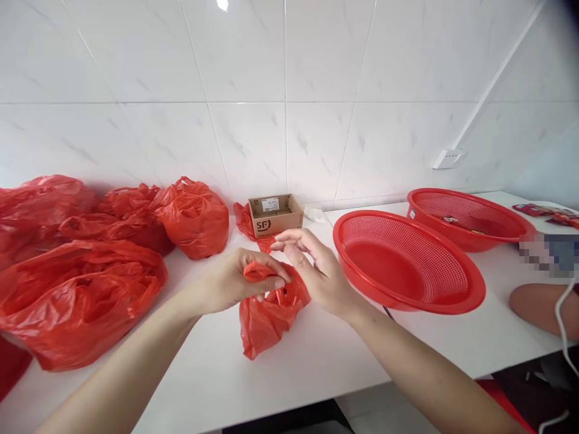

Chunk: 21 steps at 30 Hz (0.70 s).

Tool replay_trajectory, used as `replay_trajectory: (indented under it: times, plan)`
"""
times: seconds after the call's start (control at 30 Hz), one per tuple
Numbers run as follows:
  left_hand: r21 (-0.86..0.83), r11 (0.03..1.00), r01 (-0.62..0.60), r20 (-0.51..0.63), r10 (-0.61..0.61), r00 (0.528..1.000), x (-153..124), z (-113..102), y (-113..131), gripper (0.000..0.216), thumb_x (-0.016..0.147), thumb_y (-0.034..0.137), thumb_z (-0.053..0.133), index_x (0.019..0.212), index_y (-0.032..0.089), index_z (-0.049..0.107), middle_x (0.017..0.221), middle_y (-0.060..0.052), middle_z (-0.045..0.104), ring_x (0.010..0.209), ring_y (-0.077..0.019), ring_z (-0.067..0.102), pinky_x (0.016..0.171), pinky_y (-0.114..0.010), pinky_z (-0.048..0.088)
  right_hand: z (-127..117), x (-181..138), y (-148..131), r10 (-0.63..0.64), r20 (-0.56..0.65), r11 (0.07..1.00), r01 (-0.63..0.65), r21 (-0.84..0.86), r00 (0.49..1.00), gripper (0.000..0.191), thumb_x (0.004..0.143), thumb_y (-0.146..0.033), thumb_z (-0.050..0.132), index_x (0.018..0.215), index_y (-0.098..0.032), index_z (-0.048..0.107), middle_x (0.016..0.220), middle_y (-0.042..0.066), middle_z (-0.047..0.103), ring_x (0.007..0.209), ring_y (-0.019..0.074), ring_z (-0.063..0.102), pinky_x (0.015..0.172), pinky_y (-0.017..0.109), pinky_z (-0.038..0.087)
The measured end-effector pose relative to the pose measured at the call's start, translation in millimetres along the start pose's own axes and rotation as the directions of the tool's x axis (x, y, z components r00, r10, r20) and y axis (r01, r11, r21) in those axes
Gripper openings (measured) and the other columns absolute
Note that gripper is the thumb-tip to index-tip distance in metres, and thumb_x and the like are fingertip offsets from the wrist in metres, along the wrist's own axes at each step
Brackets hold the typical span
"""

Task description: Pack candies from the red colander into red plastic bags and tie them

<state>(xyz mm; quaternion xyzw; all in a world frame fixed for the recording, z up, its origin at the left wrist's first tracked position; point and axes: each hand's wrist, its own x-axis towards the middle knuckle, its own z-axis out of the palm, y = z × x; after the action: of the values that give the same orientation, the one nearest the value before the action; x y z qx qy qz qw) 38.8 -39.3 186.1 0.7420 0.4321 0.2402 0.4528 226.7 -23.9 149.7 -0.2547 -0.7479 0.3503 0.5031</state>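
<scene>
My left hand (242, 280) is closed on the top of a small red plastic bag (266, 319), which hangs down onto the white table (316, 355) in front of me. My right hand (312, 265) is right beside the bag's mouth, fingers spread and slightly curled, touching the bag's right edge. An empty red mesh basket (409, 259) stands just to the right of my right hand.
Several filled red plastic bags (81, 289) lie at the left. A small open cardboard box (275, 214) stands by the tiled wall. A second red basket (470, 217) sits farther right. Another person's arm (540, 307) rests at the right edge.
</scene>
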Motion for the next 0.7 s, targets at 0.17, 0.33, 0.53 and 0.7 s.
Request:
replay_trajectory:
  times: [0.17,0.33,0.53,0.7]
  plan:
    - [0.433,0.9,-0.053,-0.24,0.172,0.955,-0.8,14.7,-10.8,0.023,0.074,0.007,0.049,0.081,0.022,0.065,0.068,0.003,0.065,0.057,-0.011,0.054,0.052,-0.021,0.041,6.8,-0.5,35.2,0.274,0.164,0.956,-0.287,0.061,0.948,0.035,0.1,-0.041,0.037,0.128,-0.029,0.055,0.097,0.002,0.065,0.097,0.0169,0.062,0.089,0.034,0.048]
    - [0.667,0.735,-0.124,-0.363,0.465,0.808,1.9,24.1,-30.5,0.032,0.075,0.002,0.04,0.091,0.021,0.061,0.095,-0.003,0.067,0.073,-0.0128,0.062,0.059,-0.022,0.045,4.0,-4.3,32.9,0.298,0.346,0.912,-0.372,0.172,0.89,0.027,0.097,-0.042,0.044,0.104,-0.023,0.062,0.087,0.0,0.059,0.079,0.0141,0.055,0.071,0.027,0.045]
    - [0.478,0.874,-0.083,-0.386,0.294,0.874,-16.0,14.8,-52.3,0.024,0.094,0.03,0.047,0.105,0.024,0.068,0.098,-0.003,0.074,0.086,-0.0167,0.069,0.076,-0.025,0.051,-6.9,-18.3,27.2,0.322,0.241,0.947,-0.311,-0.082,0.916,0.033,0.098,-0.044,0.039,0.075,-0.022,0.047,0.071,-0.004,0.049,0.066,0.0118,0.043,0.063,0.025,0.035]
    - [0.306,0.917,0.254,-0.627,-0.007,0.779,-63.4,25.0,-103.0,0.04,0.094,0.048,0.04,0.075,0.022,0.064,0.058,0.001,0.065,0.055,-0.0157,0.06,0.056,-0.025,0.045,-21.4,-42.4,88.1,0.485,0.016,0.805,-0.439,-0.398,0.875,0.029,0.096,-0.036,0.039,0.073,-0.022,0.05,0.071,-0.002,0.059,0.065,0.0141,0.052,0.063,0.026,0.036]
